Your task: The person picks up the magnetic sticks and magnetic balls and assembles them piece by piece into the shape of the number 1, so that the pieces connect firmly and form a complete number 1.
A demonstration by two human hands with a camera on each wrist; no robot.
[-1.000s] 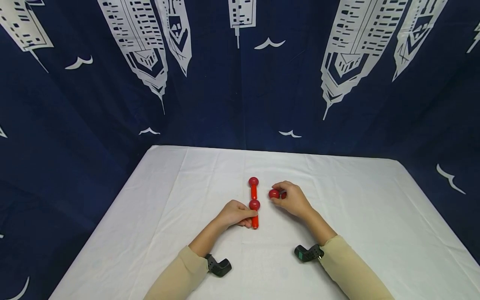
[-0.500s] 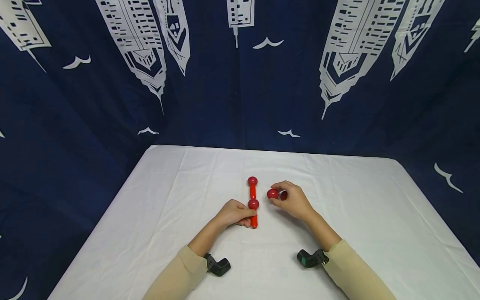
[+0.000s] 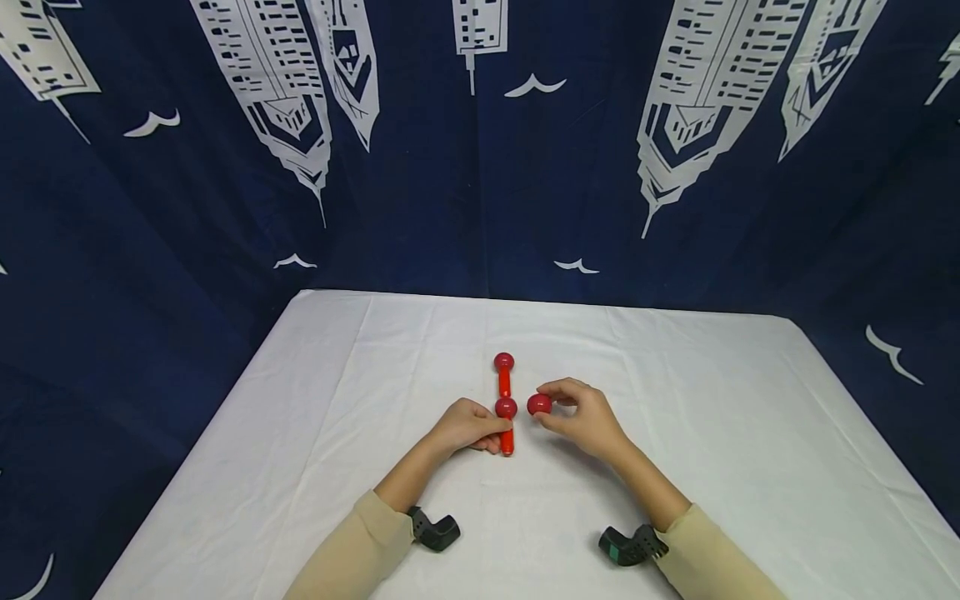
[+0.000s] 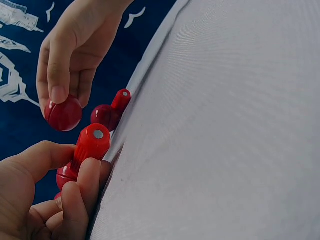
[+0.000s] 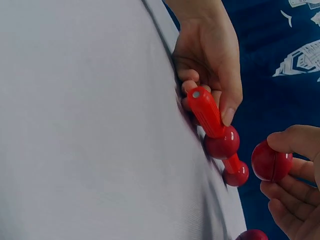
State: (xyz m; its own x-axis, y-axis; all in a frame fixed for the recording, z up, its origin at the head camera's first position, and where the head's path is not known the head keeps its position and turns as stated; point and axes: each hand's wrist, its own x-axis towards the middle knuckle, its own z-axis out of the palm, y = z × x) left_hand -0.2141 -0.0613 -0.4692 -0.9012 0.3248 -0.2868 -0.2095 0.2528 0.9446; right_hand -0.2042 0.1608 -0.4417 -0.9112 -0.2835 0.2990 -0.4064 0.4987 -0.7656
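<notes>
My left hand (image 3: 467,427) pinches the near red magnetic rod (image 3: 507,442) between thumb and fingers; a silver disc shows in its end. That rod meets a dark red ball (image 3: 506,407), and a second rod (image 3: 504,382) runs from it to a far ball (image 3: 504,362), forming a straight line. Just right of the middle ball, my right hand (image 3: 588,421) holds a loose red ball (image 3: 539,404) between thumb and fingertips, apart from the line. The left wrist view shows another ball (image 4: 103,116) beside a rod (image 4: 121,100) beyond; the right hand hides them from the head view.
A white cloth (image 3: 390,358) covers the table. Behind it hangs a dark blue curtain (image 3: 450,200) with white building prints. Black wrist cameras (image 3: 437,531) sit on both forearms. At the right wrist view's bottom edge, part of a red ball (image 5: 252,235) shows.
My right hand has moved nearer and slightly left with its ball, closer to the middle ball. A red piece earlier visible behind its fingers is now hidden. The left hand holds its place.
</notes>
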